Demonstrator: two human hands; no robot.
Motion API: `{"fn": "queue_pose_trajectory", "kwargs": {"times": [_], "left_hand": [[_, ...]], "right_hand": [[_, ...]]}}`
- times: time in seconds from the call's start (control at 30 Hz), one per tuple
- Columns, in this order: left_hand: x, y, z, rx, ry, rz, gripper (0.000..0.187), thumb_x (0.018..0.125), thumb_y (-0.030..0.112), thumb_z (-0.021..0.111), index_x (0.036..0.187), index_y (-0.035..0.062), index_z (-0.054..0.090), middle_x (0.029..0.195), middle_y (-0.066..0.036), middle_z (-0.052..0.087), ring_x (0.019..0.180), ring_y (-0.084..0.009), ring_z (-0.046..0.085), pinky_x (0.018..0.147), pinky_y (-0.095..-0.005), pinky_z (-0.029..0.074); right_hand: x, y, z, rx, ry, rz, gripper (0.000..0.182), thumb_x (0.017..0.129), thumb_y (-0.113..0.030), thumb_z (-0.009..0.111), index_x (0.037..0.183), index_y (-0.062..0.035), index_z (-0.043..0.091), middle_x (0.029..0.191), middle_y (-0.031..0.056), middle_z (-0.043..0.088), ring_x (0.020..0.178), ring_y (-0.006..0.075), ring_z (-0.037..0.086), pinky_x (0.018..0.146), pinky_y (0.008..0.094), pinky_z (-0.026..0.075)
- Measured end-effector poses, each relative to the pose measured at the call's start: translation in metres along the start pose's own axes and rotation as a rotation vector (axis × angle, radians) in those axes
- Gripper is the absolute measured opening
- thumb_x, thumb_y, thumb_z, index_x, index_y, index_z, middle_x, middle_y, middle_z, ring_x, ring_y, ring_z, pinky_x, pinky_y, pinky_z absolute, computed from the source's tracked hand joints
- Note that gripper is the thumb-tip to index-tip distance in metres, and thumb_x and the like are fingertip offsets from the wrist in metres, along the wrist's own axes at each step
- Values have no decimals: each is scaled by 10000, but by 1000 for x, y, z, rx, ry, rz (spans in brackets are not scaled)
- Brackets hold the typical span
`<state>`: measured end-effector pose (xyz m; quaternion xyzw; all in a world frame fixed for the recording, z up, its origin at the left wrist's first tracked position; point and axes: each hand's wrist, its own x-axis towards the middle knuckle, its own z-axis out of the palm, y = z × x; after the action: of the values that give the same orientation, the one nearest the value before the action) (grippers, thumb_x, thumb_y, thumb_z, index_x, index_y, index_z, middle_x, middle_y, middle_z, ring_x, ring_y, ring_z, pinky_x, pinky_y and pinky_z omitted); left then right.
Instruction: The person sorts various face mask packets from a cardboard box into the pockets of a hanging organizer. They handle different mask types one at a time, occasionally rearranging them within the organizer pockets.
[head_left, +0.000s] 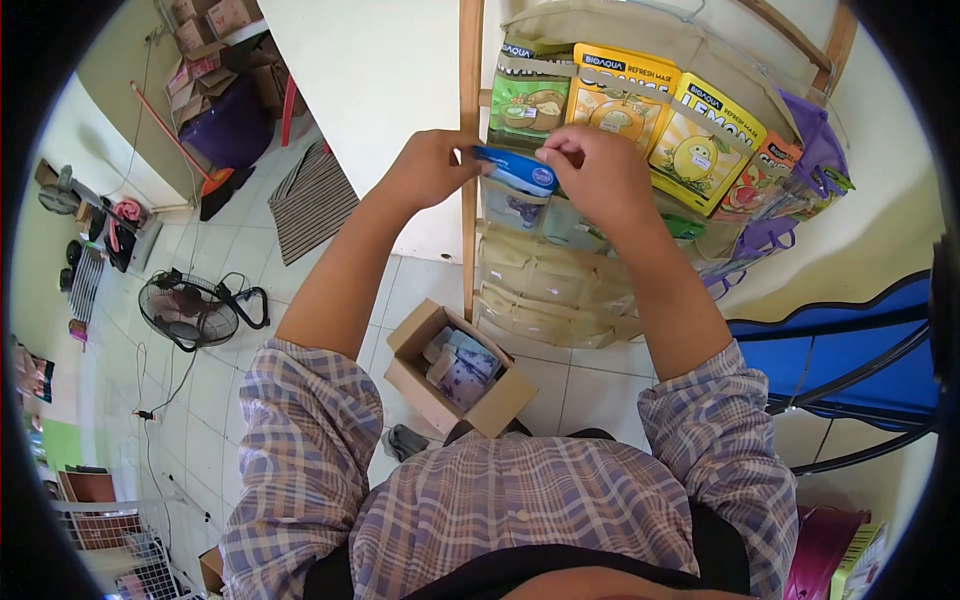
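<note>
A blue sheet mask packet (517, 171) stands partly inside a see-through pocket of a beige hanging organizer (560, 272). Its lower part shows through the plastic. Thumb and fingers of my left hand (432, 170) pinch the packet's upper left edge. On the other side, my right hand (603, 178) is closed at its upper right corner, with the fingers curled. Just above, the row of pockets holds a green kiwi mask packet (531, 98), an orange mask packet (612, 105) and a yellow lemon mask packet (702, 145).
An open cardboard box (408, 385) with purple-white packets (467, 368) stands on the floor below me. Purple bags (812, 140) hang at the organizer's right. A wooden post (469, 250) borders its left. A black fan (187, 308) and cables lie left; a blue folding frame (840, 350) is right.
</note>
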<state>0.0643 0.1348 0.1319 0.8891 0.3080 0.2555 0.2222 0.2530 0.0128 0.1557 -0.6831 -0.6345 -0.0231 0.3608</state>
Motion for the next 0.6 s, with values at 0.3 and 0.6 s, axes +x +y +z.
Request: {"fn": "queue_pose_trajectory", "kwargs": {"times": [0.3,0.6], "left_hand": [[-5,-16,22,12,134,253,135,823,139,694,950,142,737,891,-47,712,676,-165,591,660,-291,498],[-153,-94,142,-213,482,-401,164,864,205,649,953,67,641,798,-80,640,661,-206,579,647,-312,474]], "right_hand": [[-4,7,17,-277,30,-324,146,815,-304,647,828,-178,721,758,72,670,716,281,630,618,385,490],[-99,1,81,285,42,-667,133,782,-167,678,869,-87,617,793,100,624,724,317,585,664,391,474]]}}
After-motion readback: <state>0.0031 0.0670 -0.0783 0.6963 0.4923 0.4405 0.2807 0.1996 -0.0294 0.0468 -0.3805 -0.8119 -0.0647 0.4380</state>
